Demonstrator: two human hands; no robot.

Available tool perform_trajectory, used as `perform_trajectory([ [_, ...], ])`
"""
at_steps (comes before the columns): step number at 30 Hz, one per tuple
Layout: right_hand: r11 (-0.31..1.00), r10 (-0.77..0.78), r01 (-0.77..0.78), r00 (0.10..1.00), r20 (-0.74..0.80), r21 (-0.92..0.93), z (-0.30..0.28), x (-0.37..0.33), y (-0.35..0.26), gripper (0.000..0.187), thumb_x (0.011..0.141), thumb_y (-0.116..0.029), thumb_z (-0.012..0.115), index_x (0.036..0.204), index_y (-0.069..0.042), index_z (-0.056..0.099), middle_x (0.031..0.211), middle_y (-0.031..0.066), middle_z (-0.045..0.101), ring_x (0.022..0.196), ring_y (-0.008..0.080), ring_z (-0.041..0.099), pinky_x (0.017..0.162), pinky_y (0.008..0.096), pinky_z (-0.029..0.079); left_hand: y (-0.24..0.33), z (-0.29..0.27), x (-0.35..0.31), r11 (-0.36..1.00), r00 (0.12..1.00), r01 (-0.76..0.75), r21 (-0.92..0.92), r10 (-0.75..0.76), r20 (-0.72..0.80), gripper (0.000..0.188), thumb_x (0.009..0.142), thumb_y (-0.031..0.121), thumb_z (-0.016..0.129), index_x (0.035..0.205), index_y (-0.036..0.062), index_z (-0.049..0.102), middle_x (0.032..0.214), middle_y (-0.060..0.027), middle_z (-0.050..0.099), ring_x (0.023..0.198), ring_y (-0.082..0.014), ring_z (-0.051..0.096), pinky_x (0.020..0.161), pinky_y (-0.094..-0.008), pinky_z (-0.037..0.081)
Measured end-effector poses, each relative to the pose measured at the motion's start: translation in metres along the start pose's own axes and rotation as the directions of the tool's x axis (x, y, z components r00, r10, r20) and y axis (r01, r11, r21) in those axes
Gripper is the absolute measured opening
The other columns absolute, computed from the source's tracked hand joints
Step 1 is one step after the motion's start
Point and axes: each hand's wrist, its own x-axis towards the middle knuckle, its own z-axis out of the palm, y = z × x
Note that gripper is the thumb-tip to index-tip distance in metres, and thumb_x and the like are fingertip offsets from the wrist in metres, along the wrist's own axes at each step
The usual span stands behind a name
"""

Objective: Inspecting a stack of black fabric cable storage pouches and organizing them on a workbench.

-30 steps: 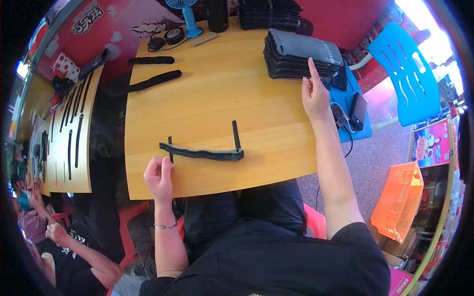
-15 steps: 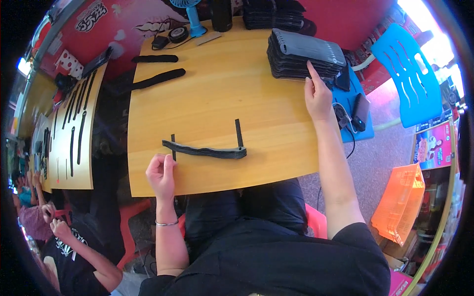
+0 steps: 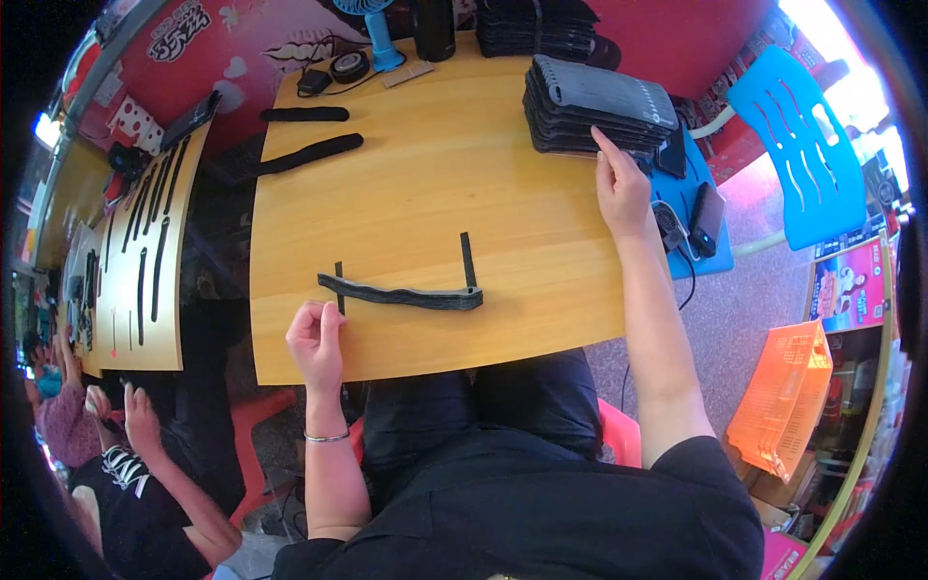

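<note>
Curling fingers of bare left hand (image 3: 314,343) beside lower end of narrow black strip (image 3: 338,270); cannot tell whether pinching it. Pointing bare right hand (image 3: 623,190), with forefinger extended and thumb apart, gripping nothing visible, at thick stack of dark-grey flat sheets (image 3: 604,92), perhaps for steadying; cannot tell whether touching. Having long dark-grey layered bundle (image 3: 406,296) between hands, near front edge of yellow wooden table (image 3: 435,193), presumably for easy reach; crossing strip at left. Farther out, with two long black soft-looking pieces (image 3: 314,155) laid apart at far left, likely for elbow room.
</note>
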Motion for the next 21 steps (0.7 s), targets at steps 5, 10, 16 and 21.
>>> perform_trajectory([
  [5, 1.0, 0.003, -0.003, 1.0, 0.014, -0.014, 0.0001, -0.0006, 0.0013, 0.039, 0.088, -0.005, 0.059, 0.123, -0.021, 0.064, 0.072, 0.012, 0.06, 0.064, 0.0281, 0.06, 0.058, 0.0387, 0.047, -0.0002, 0.0, -0.0005, 1.0, 1.0, -0.003, 0.018, 0.003, 0.003, 0.024, 0.094, 0.005, 0.057, 0.071, 0.0014, 0.052, 0.07, -0.0016, 0.055, 0.068, -0.007, 0.048, 0.065, -0.0214, 0.039],
  [10, 1.0, 0.012, -0.012, 1.0, 0.01, -0.016, 0.0003, -0.0007, 0.0003, 0.039, 0.087, -0.004, 0.059, 0.122, -0.022, 0.065, 0.073, 0.0119, 0.06, 0.064, 0.0281, 0.06, 0.058, 0.0383, 0.047, 0.0012, 0.0001, -0.0012, 1.0, 1.0, 0.007, 0.021, -0.007, 0.004, 0.024, 0.094, 0.005, 0.057, 0.071, 0.0014, 0.052, 0.071, -0.0018, 0.055, 0.068, -0.0071, 0.049, 0.065, -0.0215, 0.039],
  [16, 1.0, -0.014, 0.014, 1.0, 0.013, -0.026, -0.0007, -0.0011, 0.0005, 0.04, 0.086, -0.004, 0.059, 0.12, -0.023, 0.066, 0.071, 0.0104, 0.058, 0.063, 0.0278, 0.06, 0.057, 0.0383, 0.047, 0.0, -0.0007, -0.0004, 1.0, 1.0, -0.001, 0.011, 0.001, 0.012, 0.024, 0.094, 0.005, 0.057, 0.072, 0.0014, 0.052, 0.071, -0.0022, 0.056, 0.068, -0.0073, 0.049, 0.065, -0.0218, 0.039],
  [21, 0.999, -0.005, 0.006, 0.999, 0.036, -0.049, -0.0003, -0.0009, -0.0012, 0.041, 0.085, -0.004, 0.058, 0.12, -0.024, 0.066, 0.068, 0.0099, 0.056, 0.062, 0.0281, 0.059, 0.056, 0.0395, 0.047, 0.0018, 0.0003, -0.0008, 1.0, 1.0, -0.009, 0.008, 0.009, 0.013, 0.024, 0.095, 0.005, 0.057, 0.072, 0.0015, 0.051, 0.07, -0.0019, 0.056, 0.067, -0.0069, 0.048, 0.064, -0.0215, 0.038],
])
